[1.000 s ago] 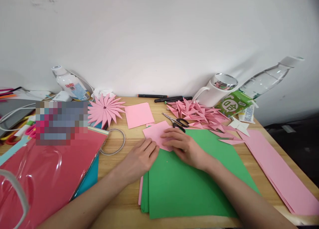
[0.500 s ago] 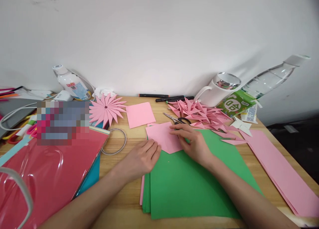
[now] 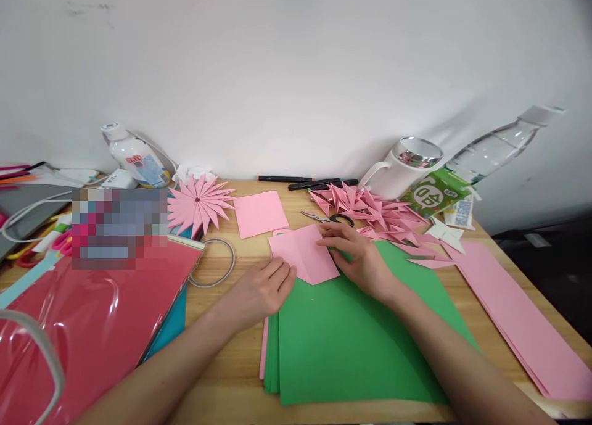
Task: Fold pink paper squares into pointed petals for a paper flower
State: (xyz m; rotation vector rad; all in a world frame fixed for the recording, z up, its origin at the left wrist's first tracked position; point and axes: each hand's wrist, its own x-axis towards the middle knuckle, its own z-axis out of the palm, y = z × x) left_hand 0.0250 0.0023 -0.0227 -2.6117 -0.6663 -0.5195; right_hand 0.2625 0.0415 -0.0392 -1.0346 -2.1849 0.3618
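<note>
A square of pink paper (image 3: 303,255) with a crease down its middle is over the upper left of a stack of green paper (image 3: 361,338). My left hand (image 3: 271,283) has its fingers curled closed at the paper's left edge, thumb side against it. Over the right edge, my right hand (image 3: 356,255) has its fingers stretched and slightly apart, fingertips at the paper's upper right corner. Just beyond that hand lie scissors with black handles (image 3: 327,218). Behind the sheet is a stack of pink squares (image 3: 261,213).
Folded pink paper pieces (image 3: 370,209) lie beside a white mug (image 3: 400,169), a green box (image 3: 435,190) and a tilted clear bottle (image 3: 497,144). Pink strips (image 3: 518,320) lie right. Left are a pink pointed paper flower (image 3: 198,200), a tape roll (image 3: 232,264) and red sheets (image 3: 115,308).
My right hand has eased slightly right off the paper, baring its right corner and crease. My left hand stays at the left edge, and the view has shifted slightly.
</note>
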